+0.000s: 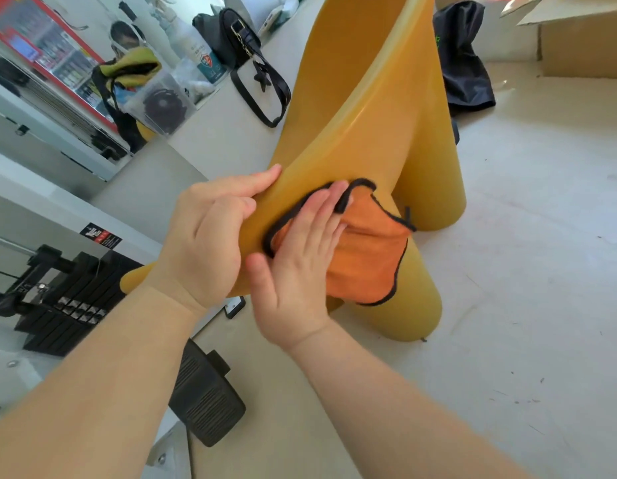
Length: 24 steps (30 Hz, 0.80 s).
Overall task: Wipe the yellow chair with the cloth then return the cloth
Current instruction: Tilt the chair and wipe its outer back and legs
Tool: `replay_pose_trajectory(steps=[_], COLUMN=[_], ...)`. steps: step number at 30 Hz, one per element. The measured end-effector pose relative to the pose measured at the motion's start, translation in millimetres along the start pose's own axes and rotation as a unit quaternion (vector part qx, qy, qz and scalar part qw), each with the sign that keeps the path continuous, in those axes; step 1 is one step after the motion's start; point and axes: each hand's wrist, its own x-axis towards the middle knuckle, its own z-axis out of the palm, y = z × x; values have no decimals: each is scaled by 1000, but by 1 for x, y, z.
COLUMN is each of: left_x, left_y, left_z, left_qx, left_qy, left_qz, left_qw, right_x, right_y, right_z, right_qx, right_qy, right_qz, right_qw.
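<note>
The yellow plastic chair (362, 108) stands on the pale floor in the middle of the view, its thick round legs reaching the floor at the right. My left hand (210, 233) grips the chair's near edge, thumb over the rim. An orange cloth (369, 257) with black trim lies against the chair's side. My right hand (300, 267) presses flat on the cloth's left part, fingers together, holding it to the surface. The cloth's lower right corner hangs free.
A black handbag (245, 50) with a long strap lies on the floor behind the chair. A dark bag (462, 60) and a cardboard box (583, 43) sit at the back right. A black ribbed pedal (207, 392) is near my left arm. A mirror (58, 67) leans at left.
</note>
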Motion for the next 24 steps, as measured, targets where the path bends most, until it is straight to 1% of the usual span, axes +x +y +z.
replay_pose_trajectory(steps=[2, 4, 6, 7, 9, 11, 13, 17, 19, 22, 24], left_x=[-3, -12, -25, -32, -42, -47, -47, -45, -45, -40, -32], left_y=[-3, -11, -24, -31, -44, -48, -46, -40, -35, -13, 8], left_z=[-4, -11, -17, -18, -16, -12, -9, -11, -10, 3, 14], left_qx=[25, 52, 112, 133, 150, 148, 120, 69, 47, 25, 59], left_qy=[7, 52, 103, 114, 106, 101, 108, 107, 108, 107, 97], left_qz=[2, -7, 3, 4, -4, -9, -18, -24, -32, -26, -5], left_qw=[1000, 997, 988, 984, 983, 984, 987, 992, 993, 994, 994], right_x=[-10, 2, 28, 44, 75, 86, 66, -18, -33, -14, 8], right_y=[6, 13, 16, 18, 18, 10, -1, -13, -15, -14, -9], right_z=[3, -3, -18, -27, -43, -43, -28, 9, 16, 1, -20], right_qx=[-27, -47, -61, -66, -64, -37, 0, 42, 41, 23, 16], right_qy=[-23, -23, -13, -4, 26, 57, 62, -17, -28, 32, 86], right_qz=[-20, -40, -79, -101, -132, -122, -84, -38, -26, -34, -50], right_qw=[999, 998, 995, 993, 989, 990, 994, 998, 998, 999, 995])
